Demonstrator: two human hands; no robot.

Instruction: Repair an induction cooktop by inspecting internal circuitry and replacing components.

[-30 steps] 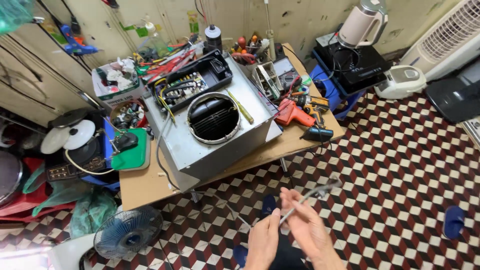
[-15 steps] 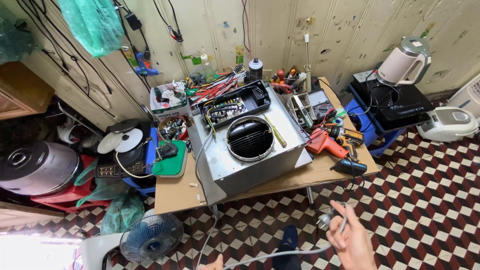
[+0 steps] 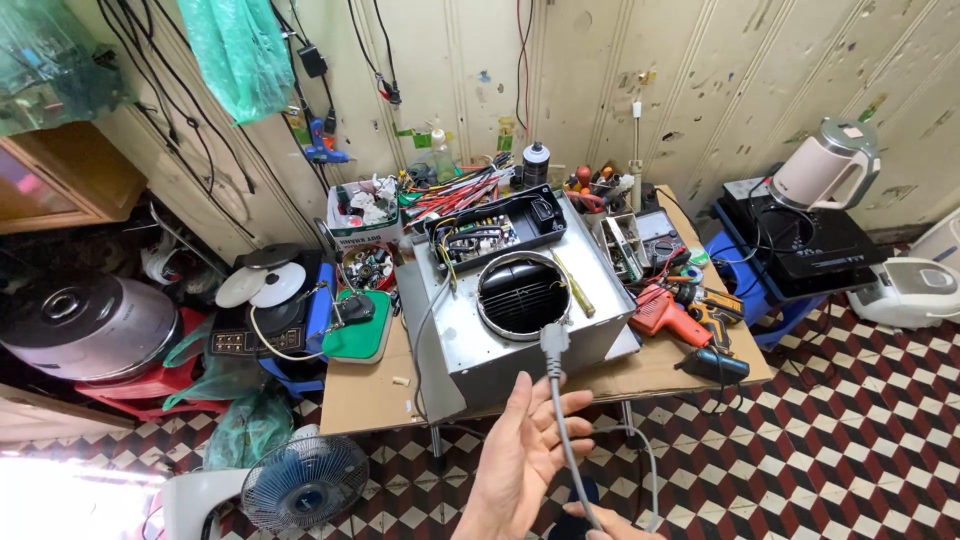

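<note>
My left hand [image 3: 520, 455] is palm up with its fingers [image 3: 570, 408] spread apart, and the grey power cord [image 3: 562, 430] lies across them, unpinched. Its plug [image 3: 553, 338] stands up at the far end, in front of the metal appliance housing [image 3: 520, 320] on the table [image 3: 370, 395]. My right hand [image 3: 610, 520] barely shows at the bottom edge, with the cord running into it; I cannot tell whether those fingers are closed on it. To handle this well, I judge I should let the cord slide over the open palm, feeling for kinks or nicks in the sheath, and keep the plug raised, clear of the orange drill [image 3: 668, 315] and the loose tools beside the housing.
</note>
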